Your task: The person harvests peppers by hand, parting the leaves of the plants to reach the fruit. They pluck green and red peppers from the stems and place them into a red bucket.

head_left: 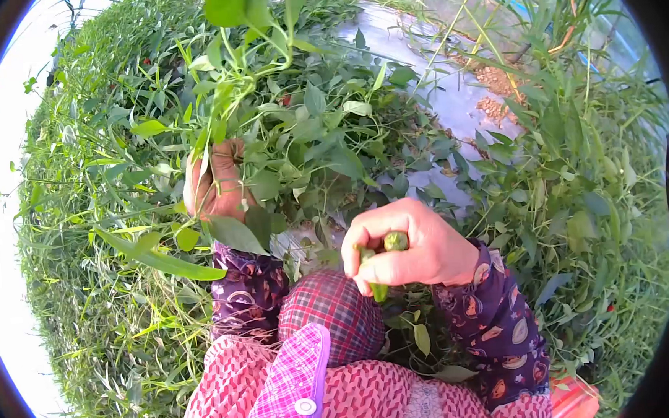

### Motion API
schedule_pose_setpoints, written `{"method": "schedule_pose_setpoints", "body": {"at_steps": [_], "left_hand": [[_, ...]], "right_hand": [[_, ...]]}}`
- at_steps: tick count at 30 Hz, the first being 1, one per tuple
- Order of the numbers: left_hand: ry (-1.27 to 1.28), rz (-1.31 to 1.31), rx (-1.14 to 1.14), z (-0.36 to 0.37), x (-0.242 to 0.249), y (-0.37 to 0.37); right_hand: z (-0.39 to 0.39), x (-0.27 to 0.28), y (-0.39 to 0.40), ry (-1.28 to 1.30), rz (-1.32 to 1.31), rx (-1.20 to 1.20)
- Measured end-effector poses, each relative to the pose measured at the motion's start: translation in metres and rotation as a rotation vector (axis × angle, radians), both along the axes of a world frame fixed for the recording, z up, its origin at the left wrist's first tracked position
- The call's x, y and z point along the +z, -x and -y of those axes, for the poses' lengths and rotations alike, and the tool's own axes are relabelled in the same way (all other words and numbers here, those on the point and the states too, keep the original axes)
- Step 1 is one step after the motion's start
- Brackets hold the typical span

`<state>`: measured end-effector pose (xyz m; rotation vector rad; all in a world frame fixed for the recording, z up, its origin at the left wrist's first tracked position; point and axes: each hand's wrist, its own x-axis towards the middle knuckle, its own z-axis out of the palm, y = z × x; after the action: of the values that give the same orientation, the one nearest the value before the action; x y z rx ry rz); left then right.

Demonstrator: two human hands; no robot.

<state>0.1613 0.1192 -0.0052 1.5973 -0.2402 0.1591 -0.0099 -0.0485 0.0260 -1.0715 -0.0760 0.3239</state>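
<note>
My left hand (224, 186) is closed around green plant stems (215, 143) among the leaves, left of centre. Leafy tops of the plant rise above it toward the camera. Held over my knee, my right hand (413, 242) has its fingers curled round green peppers (395, 241); their stem ends show between thumb and fingers, and a green tip sticks out below. The rest of the peppers is hidden in the palm. The two hands are apart.
Dense green plants (121, 222) stand on both sides. Pale plastic sheeting (450, 95) with brown soil (495, 84) runs toward the upper right. A checked knee (329, 313) is between my arms. A red-orange bag (574, 400) lies at the lower right.
</note>
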Motion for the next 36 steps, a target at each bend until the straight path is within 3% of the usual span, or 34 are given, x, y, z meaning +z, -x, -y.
{"method": "schedule_pose_setpoints", "body": {"at_steps": [1, 3, 4, 6, 8, 10, 12, 14, 15, 16, 18, 19, 20, 21, 22, 24, 25, 26, 27, 28, 29, 30, 31, 32, 34, 35, 36], "left_hand": [[0.007, 0.010, -0.005, -0.001, 0.002, 0.001], [0.341, -0.061, -0.031, -0.007, 0.003, 0.004], [0.339, -0.053, -0.032, -0.014, 0.001, 0.004], [0.282, 0.103, -0.077, -0.029, -0.009, 0.002], [0.413, 0.096, -0.087, -0.039, -0.016, 0.002], [0.365, -0.040, -0.064, -0.053, -0.020, -0.005], [0.328, -0.061, -0.088, -0.058, -0.013, 0.005], [0.159, -0.110, -0.030, -0.049, 0.001, 0.017], [0.139, -0.041, -0.076, -0.052, -0.002, 0.017], [0.140, -0.039, -0.074, -0.053, 0.001, 0.016], [-0.140, 0.111, -0.350, -0.056, 0.012, 0.017], [-0.176, 0.031, -0.442, -0.055, 0.017, 0.011], [-0.197, 0.167, -0.388, -0.035, 0.016, 0.010], [-0.531, 0.234, -0.413, -0.032, 0.025, 0.010], [-0.866, 0.300, -0.431, -0.029, 0.033, 0.010], [-0.571, 0.167, -0.563, -0.024, 0.014, 0.000], [-0.629, 0.214, -0.597, -0.023, 0.017, 0.000], [-0.687, 0.258, -0.636, -0.021, 0.022, 0.002], [-0.683, 0.854, -0.537, -0.015, 0.026, 0.001], [-0.748, 0.849, -0.478, -0.016, 0.026, 0.003], [-0.688, 0.861, -0.477, -0.017, 0.024, 0.003], [-0.630, 0.876, -0.470, -0.018, 0.021, 0.002], [-0.481, 0.763, -0.423, -0.017, 0.010, 0.008], [-0.454, 0.928, -0.388, -0.014, 0.007, 0.001], [-0.736, 0.907, -0.662, -0.045, 0.010, -0.014], [-0.457, 0.368, -0.686, -0.043, -0.003, -0.010], [-0.474, 0.868, -0.408, -0.035, -0.017, -0.009]], "right_hand": [[0.001, -0.018, 0.000, -0.150, -0.094, -0.217], [0.019, -0.072, -0.010, -0.702, -0.316, -0.438], [0.027, -0.092, -0.017, -0.682, -0.349, -0.540], [0.032, -0.119, -0.031, -0.544, -0.407, -0.662], [0.028, -0.112, -0.051, -0.241, -0.369, -0.731], [0.023, -0.098, -0.070, -0.100, -0.228, -0.696], [0.018, -0.068, -0.081, 0.189, -0.125, -0.546], [0.009, -0.067, -0.098, 0.431, 0.146, -0.462], [0.008, -0.067, -0.092, 0.606, 0.154, -0.450], [0.007, -0.050, -0.087, 0.560, 0.008, -0.348], [0.003, -0.045, -0.076, 0.496, 0.253, -0.388], [-0.001, -0.047, -0.075, 0.497, 0.253, -0.387], [-0.005, -0.049, -0.074, 0.503, 0.288, -0.417], [-0.011, -0.050, -0.072, 0.509, 0.323, -0.448], [-0.023, -0.046, -0.066, -0.425, -0.024, -0.423], [-0.027, -0.029, -0.052, 0.667, 0.248, -0.492], [-0.032, -0.009, -0.048, 0.869, 0.510, -0.632], [-0.035, -0.011, -0.041, 0.871, 0.505, -0.634], [-0.037, -0.015, -0.031, 0.868, 0.478, -0.540], [-0.040, -0.019, -0.023, 0.864, 0.453, -0.445], [-0.046, -0.028, -0.022, 0.876, 0.713, -0.608], [-0.047, -0.032, -0.021, 0.875, 0.716, -0.609], [-0.048, -0.031, -0.022, 0.328, 0.465, -0.486], [-0.050, -0.030, -0.022, -0.206, 0.195, -0.338], [-0.050, -0.038, -0.016, -0.247, 0.171, -0.251], [-0.049, -0.045, -0.010, -0.283, 0.141, -0.173], [-0.048, -0.048, -0.004, -0.319, 0.111, -0.098]]}}
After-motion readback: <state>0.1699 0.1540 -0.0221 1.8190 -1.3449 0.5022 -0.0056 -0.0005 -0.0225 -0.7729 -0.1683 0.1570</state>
